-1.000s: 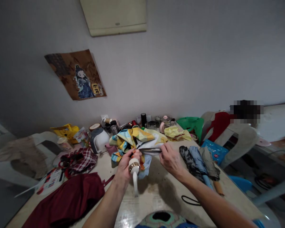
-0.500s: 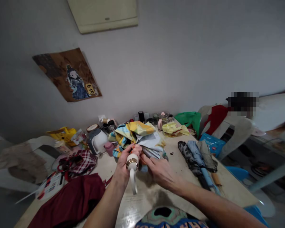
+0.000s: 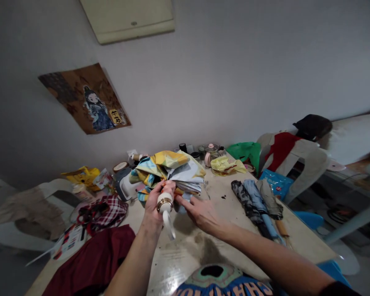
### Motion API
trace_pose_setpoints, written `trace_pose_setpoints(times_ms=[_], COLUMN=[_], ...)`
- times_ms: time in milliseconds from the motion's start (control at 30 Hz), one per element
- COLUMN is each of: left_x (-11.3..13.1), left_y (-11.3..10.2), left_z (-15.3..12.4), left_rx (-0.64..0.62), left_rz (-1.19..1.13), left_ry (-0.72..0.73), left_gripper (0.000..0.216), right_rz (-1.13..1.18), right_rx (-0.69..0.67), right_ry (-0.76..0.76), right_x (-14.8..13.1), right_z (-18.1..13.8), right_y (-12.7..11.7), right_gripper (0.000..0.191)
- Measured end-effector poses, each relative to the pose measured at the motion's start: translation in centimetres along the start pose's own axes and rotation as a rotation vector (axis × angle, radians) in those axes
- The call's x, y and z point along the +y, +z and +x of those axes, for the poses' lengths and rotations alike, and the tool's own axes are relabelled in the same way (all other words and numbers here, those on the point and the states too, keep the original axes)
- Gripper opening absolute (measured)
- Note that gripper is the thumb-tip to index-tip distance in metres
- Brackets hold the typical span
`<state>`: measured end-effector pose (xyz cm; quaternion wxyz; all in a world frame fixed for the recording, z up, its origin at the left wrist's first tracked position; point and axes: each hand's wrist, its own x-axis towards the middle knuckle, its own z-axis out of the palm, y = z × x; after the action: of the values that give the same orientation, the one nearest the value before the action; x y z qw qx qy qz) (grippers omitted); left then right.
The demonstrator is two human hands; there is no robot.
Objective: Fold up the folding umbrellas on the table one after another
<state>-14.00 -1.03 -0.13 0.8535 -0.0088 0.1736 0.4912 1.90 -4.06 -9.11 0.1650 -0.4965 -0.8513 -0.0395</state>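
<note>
A loosely folded umbrella (image 3: 185, 166) with a yellow, blue and pale grey canopy is held out over the table, its canopy pointing away from me. My left hand (image 3: 156, 201) is closed around its white handle (image 3: 165, 202), which has a gold ring and a white strap loop (image 3: 169, 225) hanging from the end. At the canopy's lower edge, my right hand (image 3: 200, 210) pinches the fabric just right of the handle. The fingertips of that hand are partly hidden by the cloth.
Several folded umbrellas (image 3: 254, 205) lie on the table (image 3: 225, 242) to the right. Maroon cloth (image 3: 92, 263) and a plaid pouch (image 3: 106, 211) lie at the left. Along the wall stand a glass teapot (image 3: 211, 151), jars and bags. A person (image 3: 313, 127) is by the right chair.
Both hands and the umbrella have shifted slightly left and up in view. The canopy has swung left, covering more of the pink item behind it. My grip looks the same.
</note>
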Motion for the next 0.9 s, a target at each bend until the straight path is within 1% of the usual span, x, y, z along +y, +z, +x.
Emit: trace_pose_setpoints(times_ms=[67,167,233,300,400,500,633,700,800,833,900], left_x=[-0.4,-0.7,-0.5,-0.2,0.3,0.3,0.4,0.4,-0.2,-0.5,-1.1], left_y=[0.0,-0.5,-1.0,-1.4,-1.8,-2.1,-2.1,-1.8,-1.1,-0.9,-0.6], left_z=[0.1,0.6,0.8,1.0,1.1,1.1,1.0,0.9,1.0,1.1,1.3], left_rx=[0.013,0.022,0.028,0.027,0.021,0.016,0.015,0.012,0.028,0.039,0.052], left_rz=[0.006,-0.010,-0.023,-0.039,-0.073,-0.111,-0.126,-0.117,-0.073,-0.056,-0.034], left_ry=[-0.026,-0.067,-0.066,-0.065,-0.085,-0.114,-0.100,-0.070,-0.049,-0.054,-0.081], left_gripper=[0.021,0.021,0.022,0.021,0.021,0.021,0.022,0.022,0.023,0.023,0.024], right_rz=[-0.015,-0.008,-0.016,-0.038,-0.056,-0.089,-0.093,-0.063,-0.036,-0.032,-0.028], right_rx=[0.005,-0.042,-0.044,-0.012,0.011,-0.001,-0.055,-0.035,-0.018,-0.040,-0.101], right_ry=[0.026,0.072,0.059,0.042,0.022,0.010,0.075,0.042,-0.087,-0.098,-0.036], right_x=[-0.4,-0.3,0.0,0.4,1.1,1.7,1.9,1.3,-0.1,-0.6,-1.4], right_z=[1.3,2.6,2.7,2.3,1.6,0.7,-1.1,-1.7,-0.9,-0.2,1.1], right_y=[-0.3,-0.7,-0.8,-1.2,-2.1,-2.6,-1.8,-1.2,-0.8,-0.8,-0.8], right_gripper=[0.054,0.036,0.026,0.023,0.024,0.024,0.021,0.020,0.033,0.035,0.034])
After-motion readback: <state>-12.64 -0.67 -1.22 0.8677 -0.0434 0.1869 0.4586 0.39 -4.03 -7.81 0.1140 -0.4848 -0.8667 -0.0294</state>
